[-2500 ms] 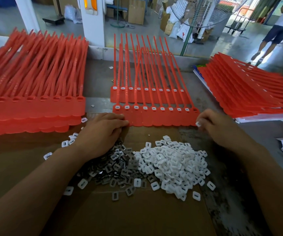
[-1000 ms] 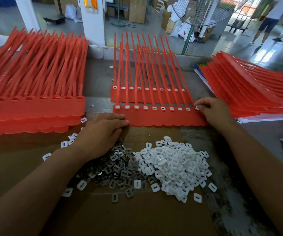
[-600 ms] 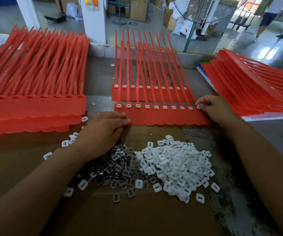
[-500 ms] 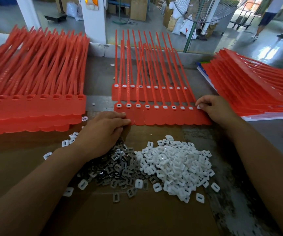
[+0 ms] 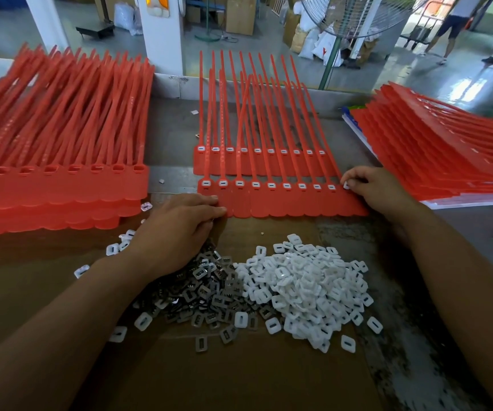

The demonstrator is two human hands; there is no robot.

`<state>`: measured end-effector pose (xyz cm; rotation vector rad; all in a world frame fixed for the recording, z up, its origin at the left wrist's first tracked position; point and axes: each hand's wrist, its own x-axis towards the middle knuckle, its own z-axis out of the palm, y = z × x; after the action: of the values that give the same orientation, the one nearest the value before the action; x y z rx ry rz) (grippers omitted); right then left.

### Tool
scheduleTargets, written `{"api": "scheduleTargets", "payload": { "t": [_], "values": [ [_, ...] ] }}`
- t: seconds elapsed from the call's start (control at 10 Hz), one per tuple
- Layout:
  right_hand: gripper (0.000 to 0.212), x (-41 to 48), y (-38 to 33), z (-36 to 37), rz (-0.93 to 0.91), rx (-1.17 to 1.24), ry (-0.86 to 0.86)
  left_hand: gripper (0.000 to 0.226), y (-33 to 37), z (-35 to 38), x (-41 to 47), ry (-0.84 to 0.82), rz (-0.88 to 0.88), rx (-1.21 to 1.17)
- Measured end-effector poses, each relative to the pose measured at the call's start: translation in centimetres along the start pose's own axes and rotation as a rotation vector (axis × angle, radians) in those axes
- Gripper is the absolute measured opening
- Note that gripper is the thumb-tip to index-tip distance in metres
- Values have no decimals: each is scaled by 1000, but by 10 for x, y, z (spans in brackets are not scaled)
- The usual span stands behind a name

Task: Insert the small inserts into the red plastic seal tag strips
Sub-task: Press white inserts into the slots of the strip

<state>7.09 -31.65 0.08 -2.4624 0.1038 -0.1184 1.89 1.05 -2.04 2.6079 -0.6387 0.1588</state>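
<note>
At the right end of the near strip, the right hand, come up from the pile, pinches a white insert into place while the left hand lies flat on the left end, so this strip looks nearly filled.

Right hand pinches white insert at right end of red strip; left hand touches left end.

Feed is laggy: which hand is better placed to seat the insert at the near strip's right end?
Right. The right hand pinches the white insert there; the left hand rests on the strip at its left end.
</note>
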Motion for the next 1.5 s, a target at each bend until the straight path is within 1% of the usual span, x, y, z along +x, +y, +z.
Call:
{"api": "scheduleTargets", "payload": {
  "t": [0.1,0.2,0.3,0.4,0.6,0.7,0.8,0.9,1.2,1.3,1.4,1.5],
  "values": [
    [15,0,1,-1,-22,25,7,35,-1,0,0,-2,-2,0],
    [16,-5,4,2,-28,120,94,35,-1,0,1,-3,-7,-12],
    [19,-6,4,3,-21,176,130,35,-1,0,1,4,-5,-12],
    [22,-7,3,3,0,201,134,35,-1,0,1,3,2,-10],
    [25,-2,-8,-1,104,222,83,34,-2,0,1,6,4,-9],
    [30,2,-17,-4,175,236,58,34,-2,-1,1,6,7,-5],
    [30,5,-21,-5,264,237,57,34,-1,-1,1,5,6,-8],
    [26,7,-24,-6,301,212,49,35,-1,-2,1,4,3,-12],
    [22,9,-24,-3,324,165,75,35,2,-2,0,-1,-9,-20],
    [18,8,-19,0,294,107,127,35,2,-3,0,1,-7,-19],
    [14,3,-16,2,247,-41,203,35,3,-3,0,0,-5,-11],
    [20,-1,-21,0,217,-141,185,36,2,-3,0,-10,-15,-3]
  ]
}}
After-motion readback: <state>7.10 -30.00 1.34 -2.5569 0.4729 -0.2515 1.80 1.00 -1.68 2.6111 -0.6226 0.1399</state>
